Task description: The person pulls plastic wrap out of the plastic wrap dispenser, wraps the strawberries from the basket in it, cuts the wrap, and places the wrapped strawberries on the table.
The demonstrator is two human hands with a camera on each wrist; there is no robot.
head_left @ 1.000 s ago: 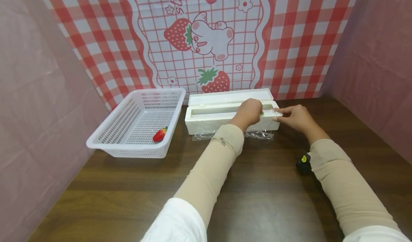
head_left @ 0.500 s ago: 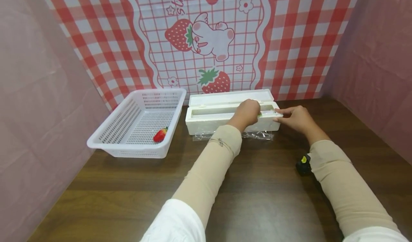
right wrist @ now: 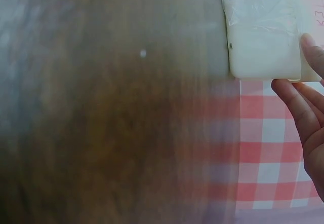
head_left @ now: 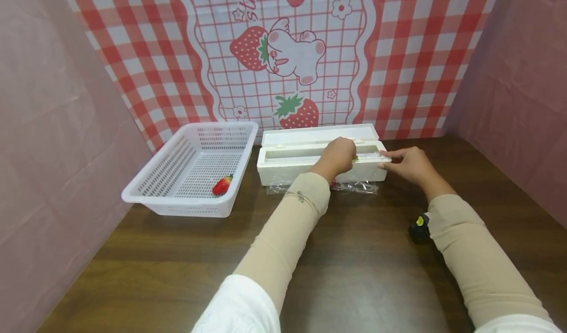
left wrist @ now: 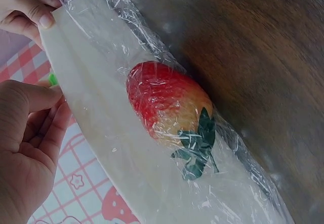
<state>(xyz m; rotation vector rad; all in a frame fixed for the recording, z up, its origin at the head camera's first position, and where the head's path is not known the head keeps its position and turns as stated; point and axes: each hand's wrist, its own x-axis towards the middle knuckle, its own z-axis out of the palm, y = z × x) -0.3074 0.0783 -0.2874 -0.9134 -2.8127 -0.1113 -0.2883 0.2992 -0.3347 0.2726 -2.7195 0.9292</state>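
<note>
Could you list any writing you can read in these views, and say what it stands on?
"stra": pink letters, cut off by the top edge of the head view, on the checked strawberry backdrop cloth.
The white film dispenser box, the white basket and the small black and yellow object show no readable text.
</note>
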